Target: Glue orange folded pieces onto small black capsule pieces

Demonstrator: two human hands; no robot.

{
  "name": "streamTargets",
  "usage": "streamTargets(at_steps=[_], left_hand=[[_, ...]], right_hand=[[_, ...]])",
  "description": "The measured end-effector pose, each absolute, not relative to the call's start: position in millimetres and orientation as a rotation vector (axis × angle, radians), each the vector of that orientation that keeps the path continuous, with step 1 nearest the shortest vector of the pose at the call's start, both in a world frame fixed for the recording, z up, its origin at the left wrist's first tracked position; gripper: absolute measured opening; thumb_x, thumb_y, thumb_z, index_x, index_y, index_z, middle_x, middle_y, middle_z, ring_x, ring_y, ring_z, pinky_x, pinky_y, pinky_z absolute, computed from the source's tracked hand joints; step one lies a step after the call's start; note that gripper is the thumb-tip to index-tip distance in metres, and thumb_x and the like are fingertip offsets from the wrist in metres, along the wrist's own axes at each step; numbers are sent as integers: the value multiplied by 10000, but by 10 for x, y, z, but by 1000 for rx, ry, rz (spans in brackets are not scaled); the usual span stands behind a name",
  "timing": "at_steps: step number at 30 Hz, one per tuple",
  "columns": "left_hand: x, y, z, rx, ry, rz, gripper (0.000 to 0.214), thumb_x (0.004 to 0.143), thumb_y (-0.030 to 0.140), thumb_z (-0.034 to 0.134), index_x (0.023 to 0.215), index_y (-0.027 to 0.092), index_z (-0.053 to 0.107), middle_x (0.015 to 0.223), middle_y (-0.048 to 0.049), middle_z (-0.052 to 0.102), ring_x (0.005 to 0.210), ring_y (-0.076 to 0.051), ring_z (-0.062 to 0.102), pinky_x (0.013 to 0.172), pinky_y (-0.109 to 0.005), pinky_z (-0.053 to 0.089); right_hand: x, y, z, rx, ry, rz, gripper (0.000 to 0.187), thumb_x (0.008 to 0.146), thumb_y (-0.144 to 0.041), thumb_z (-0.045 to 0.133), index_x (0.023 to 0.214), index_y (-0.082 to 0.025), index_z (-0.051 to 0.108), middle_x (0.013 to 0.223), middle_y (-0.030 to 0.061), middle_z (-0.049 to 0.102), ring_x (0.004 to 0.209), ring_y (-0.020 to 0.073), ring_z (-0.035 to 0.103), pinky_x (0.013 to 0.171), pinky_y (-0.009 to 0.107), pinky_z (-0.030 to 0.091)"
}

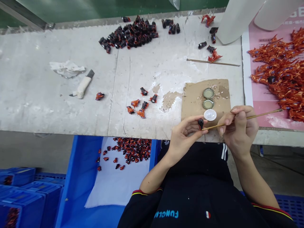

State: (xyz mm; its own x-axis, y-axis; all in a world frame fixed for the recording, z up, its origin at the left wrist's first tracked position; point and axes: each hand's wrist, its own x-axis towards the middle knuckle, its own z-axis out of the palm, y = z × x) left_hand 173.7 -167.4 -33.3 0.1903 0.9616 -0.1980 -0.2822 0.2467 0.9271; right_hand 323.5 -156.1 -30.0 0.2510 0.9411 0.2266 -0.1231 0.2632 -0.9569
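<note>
Between the thumb and fingers of my left hand (184, 134) is a small black part (200, 123) with a bit of red at its lower end. My right hand (239, 128) grips a thin wooden stick (263, 114) like a pen, its tip at or very near the black part. Just beyond my hands lies a piece of cardboard (192, 98) with two crimped bottle caps (208, 104) and a round white cap (210, 115). Left of it, several small red-and-black pieces (142, 107) lie on the worn white table.
Black parts (130, 33) are heaped at the table's back. Orange-red pieces (282, 72) cover a pink sheet at right, near white bottles (234, 22). A second stick (213, 62) lies behind the cardboard. A wrapped blade (84, 84) lies left. Below stands a blue bin (76, 177) with finished-looking red-and-black pieces.
</note>
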Motion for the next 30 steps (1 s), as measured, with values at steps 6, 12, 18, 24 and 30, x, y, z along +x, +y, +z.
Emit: streamTargets(at_steps=[6,12,18,24,30], left_hand=[[1729,-1685,-347,891,962,1077,339,781,280,841,1095,213,734,1028,-44,812,877,-168,790,878,-292,659],[1705,-1682,-341,939,971,1118,287,787,209,830,1060,201,742,1000,-44,820,808,-147,793,821,-241,667],[1698,-1665,-311,1009,1018,1122,265,794,169,815,1047,202,743,977,-35,824,805,-141,795,786,-214,670],[1716,-1664,-288,1037,1081,1114,277,771,206,836,1032,195,744,959,-43,824,837,-154,795,783,-221,668],[1712,-1664,-280,1038,1086,1122,276,765,181,835,1027,197,748,953,-34,826,838,-147,795,776,-206,663]], right_hand=[[3354,-1530,-251,-917,-1150,690,183,1010,-373,532,967,-300,694,661,-38,562,463,101,510,358,229,400],[4065,-1542,-181,-1087,-1385,-108,285,1012,-422,529,1217,-364,718,863,14,717,794,143,700,693,301,543],[5147,-1813,-91,-1669,-1398,-526,398,979,-520,475,1214,-267,673,1045,108,695,878,262,724,800,452,511],[5406,-1971,-136,-2136,-1721,-317,99,784,-290,695,875,-276,728,929,100,679,929,277,610,910,478,433],[5232,-1947,-193,-2150,-1671,-329,48,771,-261,740,800,-296,723,963,85,641,884,252,524,869,461,384]])
